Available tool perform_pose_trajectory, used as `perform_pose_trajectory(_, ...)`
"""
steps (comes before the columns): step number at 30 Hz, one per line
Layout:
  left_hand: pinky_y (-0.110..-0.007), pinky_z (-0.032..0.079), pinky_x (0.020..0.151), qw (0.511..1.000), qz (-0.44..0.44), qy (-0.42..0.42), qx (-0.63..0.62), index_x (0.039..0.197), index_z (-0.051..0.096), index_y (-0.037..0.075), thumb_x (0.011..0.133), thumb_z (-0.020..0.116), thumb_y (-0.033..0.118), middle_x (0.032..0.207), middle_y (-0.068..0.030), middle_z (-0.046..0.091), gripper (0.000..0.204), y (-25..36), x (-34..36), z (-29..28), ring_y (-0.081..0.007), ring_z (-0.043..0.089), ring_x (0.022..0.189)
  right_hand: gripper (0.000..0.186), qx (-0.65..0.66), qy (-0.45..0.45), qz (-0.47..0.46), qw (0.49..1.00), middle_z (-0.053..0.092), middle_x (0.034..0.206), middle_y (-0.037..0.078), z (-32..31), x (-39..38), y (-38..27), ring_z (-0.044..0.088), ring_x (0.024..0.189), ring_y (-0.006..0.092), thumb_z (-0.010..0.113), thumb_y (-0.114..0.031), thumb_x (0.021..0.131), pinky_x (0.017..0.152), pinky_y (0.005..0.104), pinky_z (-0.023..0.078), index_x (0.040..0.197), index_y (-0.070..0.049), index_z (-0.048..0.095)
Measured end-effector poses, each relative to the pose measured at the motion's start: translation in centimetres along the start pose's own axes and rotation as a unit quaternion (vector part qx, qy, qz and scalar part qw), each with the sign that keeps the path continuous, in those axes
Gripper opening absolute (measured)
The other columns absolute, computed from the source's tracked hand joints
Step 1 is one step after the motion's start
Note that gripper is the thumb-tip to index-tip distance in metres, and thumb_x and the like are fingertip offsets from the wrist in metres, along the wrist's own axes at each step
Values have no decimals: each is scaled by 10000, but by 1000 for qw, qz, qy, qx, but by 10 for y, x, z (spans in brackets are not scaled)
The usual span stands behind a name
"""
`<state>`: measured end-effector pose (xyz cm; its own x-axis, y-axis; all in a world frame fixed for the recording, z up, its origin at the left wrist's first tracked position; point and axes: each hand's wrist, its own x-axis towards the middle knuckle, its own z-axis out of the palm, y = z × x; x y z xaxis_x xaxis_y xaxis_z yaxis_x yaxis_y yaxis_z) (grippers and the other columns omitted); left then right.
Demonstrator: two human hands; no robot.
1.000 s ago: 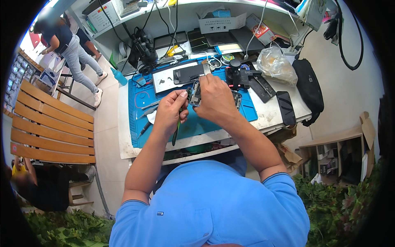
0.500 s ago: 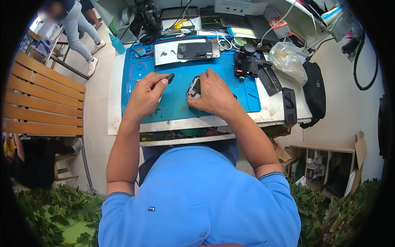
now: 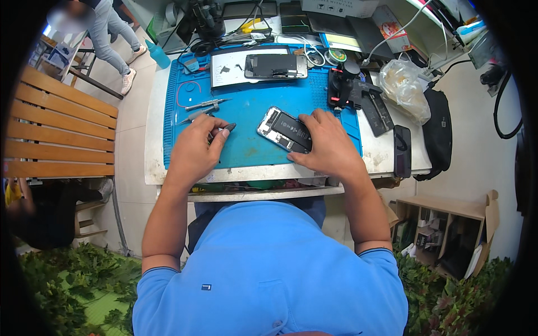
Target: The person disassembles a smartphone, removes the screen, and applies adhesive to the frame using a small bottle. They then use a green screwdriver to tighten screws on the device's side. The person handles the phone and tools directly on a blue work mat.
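Note:
An opened phone, its dark battery and metal inner parts exposed, lies slanted on the blue work mat. My right hand grips its right end, thumb at the near edge and fingers over the far edge, covering that corner. To the left, my left hand pinches a small black brush; only its dark end shows past the fingertips. Just beyond that hand lie slim metal hand tools, partly hidden by the knuckles. A detached phone screen rests farther back on a white sheet.
A black clamp-like device stands at the mat's right. Beyond it are a clear plastic bag, a black pouch and a dark phone. A teal bottle stands at the far left. Cables and boxes crowd the back.
The opened phone now lies flatter, with more of its inside showing, and my right hand has shifted right. My left hand has come nearer me with the brush, uncovering the metal tools.

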<state>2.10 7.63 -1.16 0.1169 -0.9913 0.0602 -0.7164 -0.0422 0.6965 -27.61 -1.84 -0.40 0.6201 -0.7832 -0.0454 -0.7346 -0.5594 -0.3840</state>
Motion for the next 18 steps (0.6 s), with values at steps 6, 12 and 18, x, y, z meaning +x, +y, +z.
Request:
perform_pose_trajectory(6, -362, 541, 777, 1000, -14, -17, -1, 1194, 780, -6, 1040, 744, 141, 983, -130, 688, 216, 11, 4, 7, -243, 664, 827, 772, 24, -4, 24, 999, 651, 1164, 246, 0, 4, -11, 717, 1058, 437, 893, -368, 735, 956, 505, 611, 1318, 90, 681)
perform_pose_trajectory(12, -364, 566, 774, 999, 31, 4, -24, 1207, 808, 49, 1010, 772, 84, 977, -124, 711, 203, 17, 9, 21, -236, 704, 842, 797, 52, -7, 31, 998, 660, 1171, 276, 5, -6, -16, 752, 956, 463, 862, -394, 781, 884, 507, 639, 1340, 133, 647)
perform_pose_trajectory(18, -374, 579, 757, 994, 106, 10, 3, 1153, 840, 76, 972, 800, 59, 975, -116, 736, 185, 22, 24, 46, -271, 736, 833, 790, 60, -17, 41, 997, 657, 1176, 288, 5, -11, -24, 751, 957, 479, 846, -408, 834, 879, 525, 633, 1332, 161, 620)
